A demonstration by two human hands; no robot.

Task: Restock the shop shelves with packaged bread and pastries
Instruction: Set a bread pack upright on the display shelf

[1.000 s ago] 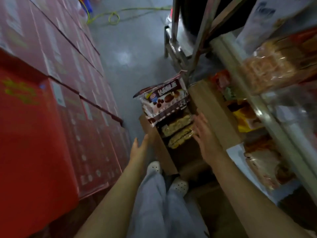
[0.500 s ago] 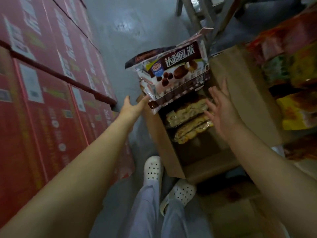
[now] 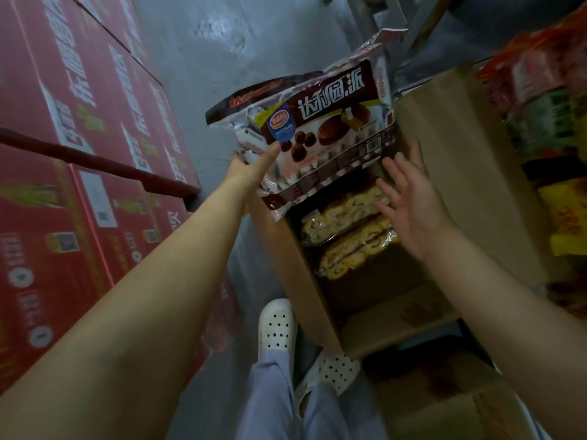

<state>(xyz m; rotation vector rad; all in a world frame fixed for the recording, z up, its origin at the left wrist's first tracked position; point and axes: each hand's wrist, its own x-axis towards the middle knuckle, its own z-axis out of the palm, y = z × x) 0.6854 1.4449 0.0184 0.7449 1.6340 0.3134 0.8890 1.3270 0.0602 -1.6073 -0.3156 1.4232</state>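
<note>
Because the large Daliyuan chocolate pie bag [image 3: 320,134] lies propped across the far end of the open cardboard box [image 3: 300,277], covering part of the packaged pastries [image 3: 346,236] stacked inside, it likely has to come out first. The left hand [image 3: 251,168] pinches the bag's edge over the box's left wall, thumb on the printed front; the right hand [image 3: 409,201], fingers spread and empty, hovers over the box's right side, seemingly ready to steady the bag's other edge.
</note>
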